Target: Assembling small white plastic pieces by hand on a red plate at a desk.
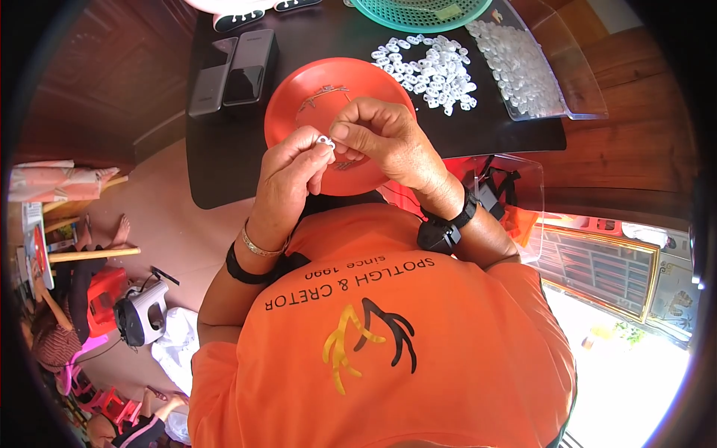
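Note:
Over the red bowl (281, 97), my left hand (287, 166) is closed, pinching a small white plastic piece with holes (326, 140) between thumb and fingertips. My right hand (392, 142) is closed too, its thumb and forefinger pressed together right beside the white piece. Whatever those fingers grip is too small or hidden to make out. Inside the bowl lie several thin metal bits (326, 92), partly covered by my hands. A loose pile of white oval pieces with two holes each (441, 75) lies on the dark table, right of the bowl.
A clear plastic bin (586, 89) full of whitish small pieces stands at the table's right edge. Behind is a green perforated basket (418, 19). Two grey-black box-shaped devices (249, 67) lie at left. Other people sit at far left, near a red stool (106, 299).

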The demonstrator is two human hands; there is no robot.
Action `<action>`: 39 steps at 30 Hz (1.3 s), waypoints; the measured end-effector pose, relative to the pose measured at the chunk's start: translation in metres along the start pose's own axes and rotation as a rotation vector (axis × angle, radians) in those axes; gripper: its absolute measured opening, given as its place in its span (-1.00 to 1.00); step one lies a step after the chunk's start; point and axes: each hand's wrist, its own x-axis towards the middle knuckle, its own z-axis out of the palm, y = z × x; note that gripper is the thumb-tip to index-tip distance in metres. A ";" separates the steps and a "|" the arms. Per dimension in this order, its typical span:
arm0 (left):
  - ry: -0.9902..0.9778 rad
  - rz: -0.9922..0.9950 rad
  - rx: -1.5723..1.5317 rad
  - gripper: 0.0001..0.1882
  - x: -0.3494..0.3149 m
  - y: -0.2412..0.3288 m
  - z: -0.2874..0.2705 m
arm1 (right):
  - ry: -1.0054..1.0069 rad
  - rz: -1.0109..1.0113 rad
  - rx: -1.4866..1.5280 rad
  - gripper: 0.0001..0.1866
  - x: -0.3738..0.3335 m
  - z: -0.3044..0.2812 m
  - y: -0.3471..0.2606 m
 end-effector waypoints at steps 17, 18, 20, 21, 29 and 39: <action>0.027 0.133 0.120 -0.73 0.000 -0.010 0.002 | 0.012 -0.097 -0.318 -0.91 -0.006 0.004 -0.006; 0.023 0.144 0.140 -0.73 -0.001 -0.009 0.002 | 0.032 -0.138 -0.311 -0.91 -0.006 0.006 -0.005; 0.008 0.158 0.157 -0.73 -0.002 -0.008 0.003 | 0.062 -0.180 -0.308 -0.90 -0.007 0.007 -0.002; 0.017 0.134 0.129 -0.73 -0.002 -0.007 0.003 | 0.051 -0.168 -0.263 -0.89 -0.007 0.007 0.000; 0.127 0.096 0.015 -0.79 -0.007 -0.001 -0.009 | 0.320 -0.189 -0.575 -0.82 0.004 -0.058 -0.026; 0.143 0.061 -0.009 -0.77 -0.006 -0.001 -0.006 | 0.294 -0.246 -1.513 -0.82 0.034 -0.129 0.004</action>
